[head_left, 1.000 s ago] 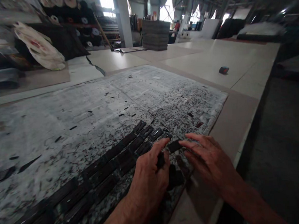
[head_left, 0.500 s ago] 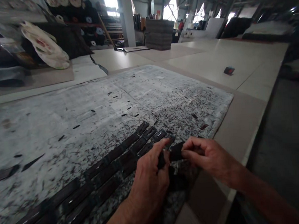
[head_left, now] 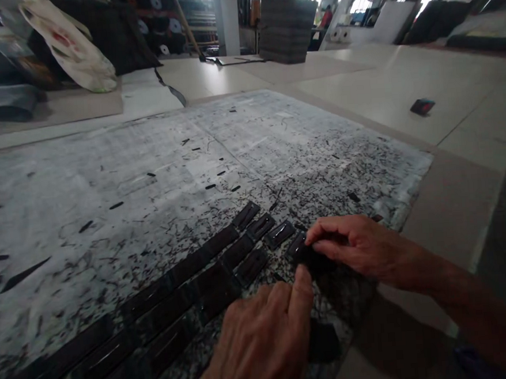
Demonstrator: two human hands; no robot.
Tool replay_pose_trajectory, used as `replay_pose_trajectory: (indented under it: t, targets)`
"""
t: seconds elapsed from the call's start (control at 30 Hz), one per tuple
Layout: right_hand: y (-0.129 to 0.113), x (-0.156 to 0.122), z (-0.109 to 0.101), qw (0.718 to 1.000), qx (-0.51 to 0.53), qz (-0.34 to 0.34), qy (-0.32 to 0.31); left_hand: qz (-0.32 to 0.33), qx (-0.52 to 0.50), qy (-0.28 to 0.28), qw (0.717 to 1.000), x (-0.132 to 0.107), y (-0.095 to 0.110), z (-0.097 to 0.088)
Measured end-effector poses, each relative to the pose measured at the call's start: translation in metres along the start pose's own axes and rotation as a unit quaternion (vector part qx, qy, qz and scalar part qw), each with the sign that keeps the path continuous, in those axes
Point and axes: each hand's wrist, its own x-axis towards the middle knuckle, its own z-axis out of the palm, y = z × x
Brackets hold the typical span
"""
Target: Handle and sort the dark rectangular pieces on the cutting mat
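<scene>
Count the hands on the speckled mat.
2. The left hand lies flat at the mat's near edge beside the dark strips; the right hand, further right, pinches a small dark piece. None seems hidden.

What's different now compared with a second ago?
The right hand closed its spread fingers on a small black piece and lowered it at the right end of the rows of black pieces. The left hand drew back toward the person, index finger near that piece. The rows and the speckled mat stayed put.
</scene>
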Motion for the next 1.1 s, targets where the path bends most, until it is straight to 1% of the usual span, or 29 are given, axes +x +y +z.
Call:
replay_pose_trajectory:
  t: [0.13,0.2,0.33,0.5,0.57,0.7,0.77,0.97,1.1]
  targets:
    - [0.003,0.004,0.0,1.0,0.0,0.005,0.007,0.002,0.052,0.018,0.998,0.001,0.001,0.012]
    - [0.004,0.004,0.001,1.0,-0.002,0.011,0.015,-0.001,0.064,0.016,0.998,0.002,0.001,0.015]
    - [0.007,0.005,0.003,0.999,-0.003,0.028,0.017,-0.007,0.061,0.01,0.998,0.003,0.002,0.015]
    - [0.009,0.007,0.004,0.999,0.011,0.044,0.016,-0.013,0.064,0.045,0.997,0.004,0.003,0.015]
    - [0.007,0.008,0.005,0.999,0.006,0.047,0.017,-0.016,0.068,0.042,0.997,0.004,0.003,0.015]
    - [0.005,0.009,0.006,0.999,-0.014,0.042,0.026,-0.02,0.056,0.016,0.998,0.006,0.002,0.017]
    - [0.004,0.009,0.007,0.999,-0.022,0.038,0.027,-0.028,0.051,0.011,0.998,0.007,0.002,0.018]
    - [0.007,0.01,0.01,0.998,-0.03,0.055,0.031,-0.029,0.053,0.023,0.998,0.009,0.003,0.019]
    - [0.006,0.01,0.011,0.997,-0.035,0.046,0.041,-0.026,0.051,0.034,0.998,0.01,0.003,0.019]
